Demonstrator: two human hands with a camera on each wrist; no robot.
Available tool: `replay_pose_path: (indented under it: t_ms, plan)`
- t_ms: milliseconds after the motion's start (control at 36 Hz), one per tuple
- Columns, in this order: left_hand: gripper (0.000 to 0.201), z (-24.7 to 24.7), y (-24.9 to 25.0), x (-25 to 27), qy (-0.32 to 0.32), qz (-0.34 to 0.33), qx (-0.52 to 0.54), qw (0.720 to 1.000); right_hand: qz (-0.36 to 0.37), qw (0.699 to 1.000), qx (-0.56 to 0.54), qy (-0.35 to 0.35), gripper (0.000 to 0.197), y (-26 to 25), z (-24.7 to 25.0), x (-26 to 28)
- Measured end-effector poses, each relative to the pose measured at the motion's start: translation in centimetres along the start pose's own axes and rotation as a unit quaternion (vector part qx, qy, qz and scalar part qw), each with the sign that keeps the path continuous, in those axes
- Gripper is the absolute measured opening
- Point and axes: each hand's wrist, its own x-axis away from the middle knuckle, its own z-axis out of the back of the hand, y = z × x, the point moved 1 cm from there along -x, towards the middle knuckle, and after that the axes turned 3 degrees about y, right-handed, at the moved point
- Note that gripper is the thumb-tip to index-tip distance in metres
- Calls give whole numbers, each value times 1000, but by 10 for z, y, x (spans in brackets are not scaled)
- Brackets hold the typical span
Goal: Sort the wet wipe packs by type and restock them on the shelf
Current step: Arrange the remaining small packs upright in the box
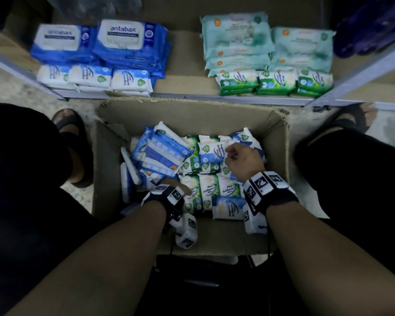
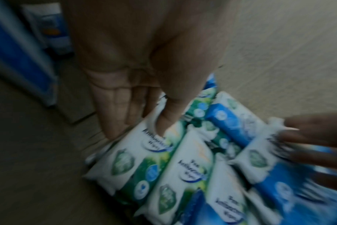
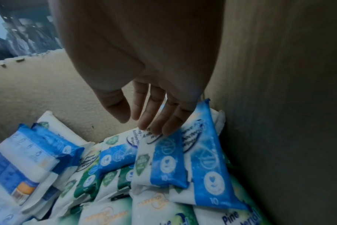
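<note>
A cardboard box point(image 1: 192, 115) on the floor holds mixed wipe packs. My left hand point(image 1: 180, 190) reaches into its near side. There it pinches the end of a green pine pack point(image 2: 144, 159), thumb on top and fingers point(image 2: 115, 115) down its edge; this view is blurred. My right hand point(image 1: 237, 158) hovers by the box's right wall. Its fingertips point(image 3: 156, 127) touch the top of a small blue-and-white pack point(image 3: 164, 159), thumb apart, gripping nothing. Larger blue packs point(image 1: 162, 153) lean at the box's left.
On the low shelf point(image 1: 192, 98) behind the box, blue antabax packs point(image 1: 123, 42) and small blue-white packs point(image 1: 94, 76) stand left. Mint packs point(image 1: 237, 39) and green pine packs point(image 1: 276, 82) stand right, bare board between. My sandalled feet point(image 1: 71, 124) flank the box.
</note>
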Motion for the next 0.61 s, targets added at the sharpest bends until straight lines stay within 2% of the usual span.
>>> replay_pose_path:
  t_ms: [28,111,194,250,333,361,472,556,611]
  plan:
    - [47,4,3,11,39,-2,20,999,2,1000,10,-5,27,-3,0,0]
    - [42,17,11,34,120,47,93,987,2,1000,17,-18,23,-15,-5,-2]
    - [27,34,7,50,181,30,139,973,4,1000,1,-23,19,-30,-16,-4]
    - [26,43,-1,59,238,2,164,957,12,1000,4,-24,22,-44,-23,-4]
    - [13,59,-13,68,303,2,214,929,32,998,-13,-43,30,-64,-38,-4]
    - [15,64,-14,70,323,0,226,919,38,998,-8,-50,33,-71,-42,-4]
    - [36,75,-16,71,356,-6,237,904,61,997,3,-55,42,-91,-63,-8]
    - [42,76,-18,61,338,-9,259,905,57,996,35,-65,57,-99,-74,-16]
    - [39,76,-18,55,336,-8,272,902,58,995,60,-54,66,-105,-79,-23]
